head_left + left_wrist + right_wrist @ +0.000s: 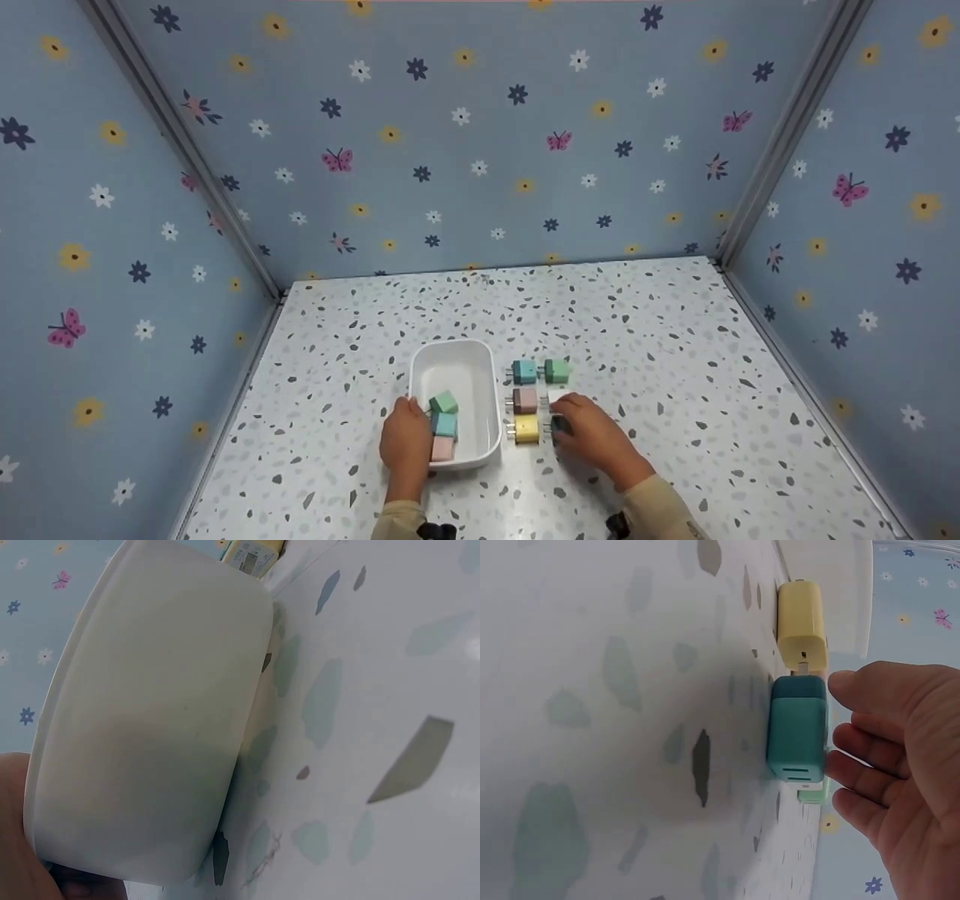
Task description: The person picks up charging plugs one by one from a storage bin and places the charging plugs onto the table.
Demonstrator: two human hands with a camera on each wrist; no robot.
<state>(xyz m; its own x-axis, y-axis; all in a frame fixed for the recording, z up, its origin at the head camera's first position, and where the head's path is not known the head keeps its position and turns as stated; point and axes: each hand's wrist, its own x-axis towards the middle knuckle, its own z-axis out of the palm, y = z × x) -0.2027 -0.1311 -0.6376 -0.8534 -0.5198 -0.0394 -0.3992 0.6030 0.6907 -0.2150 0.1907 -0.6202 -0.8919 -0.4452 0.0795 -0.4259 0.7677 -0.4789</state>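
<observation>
My left hand point(405, 442) grips the left rim of a white plastic tub point(496, 405). The tub's outer wall point(157, 712) fills much of the left wrist view. Inside lie a green plug charger point(444, 402), a blue one point(445, 425) and a pink one point(442, 448). Over a teal plug charger point(798, 731), my right hand point(596, 435) hovers with thumb and fingers loosely bent along its side; whether they touch it is hard to tell. Just behind stands a white charger point(556, 394), partly hidden by that hand.
Between the tub and my right hand stand yellow point(526, 429), pink point(526, 400) and blue point(525, 371) chargers in a column, prongs toward the tub. A green charger point(557, 370) is at the back right. Flowered panels point(480, 150) enclose the speckled table point(645, 322) on three sides.
</observation>
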